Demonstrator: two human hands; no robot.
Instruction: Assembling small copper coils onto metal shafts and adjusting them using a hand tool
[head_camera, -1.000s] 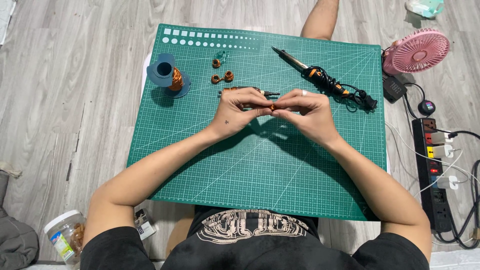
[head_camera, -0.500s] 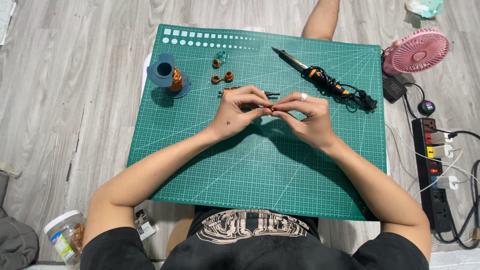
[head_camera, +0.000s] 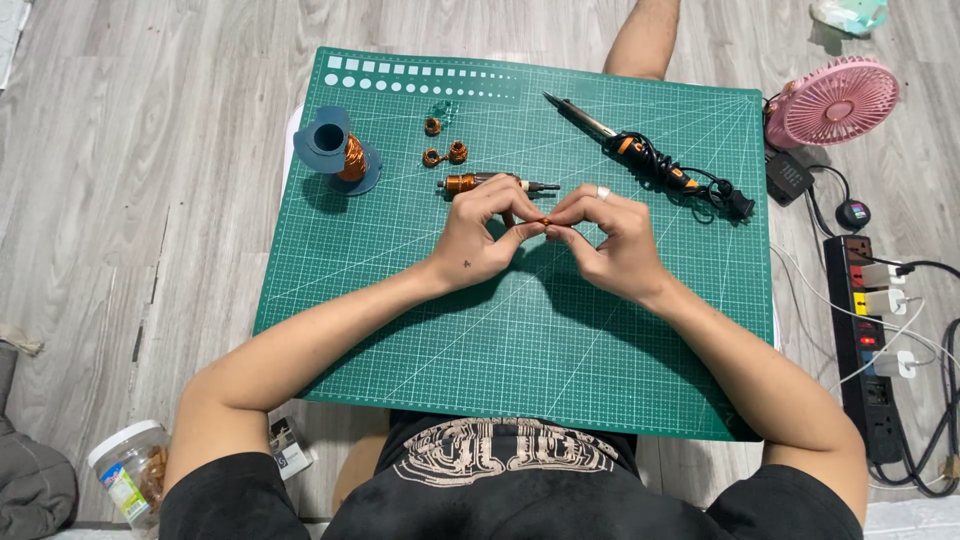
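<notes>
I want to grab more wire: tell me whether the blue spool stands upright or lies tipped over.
Tipped. The blue spool lies tilted on the green cutting mat, both flanges showing side on, with the copper wire between them.

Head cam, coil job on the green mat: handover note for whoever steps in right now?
Left hand and right hand: fingertips pinch one small copper coil between them, above the green cutting mat.
Copper wire spool stands at the mat's far left.
Three small wound coils lie beside it; a larger one on a rod lies just beyond the hands.
Soldering iron lies untouched at far right.
Done: those coils look wound.
Left: the coil in hand; its exact state is too small to tell.
</notes>
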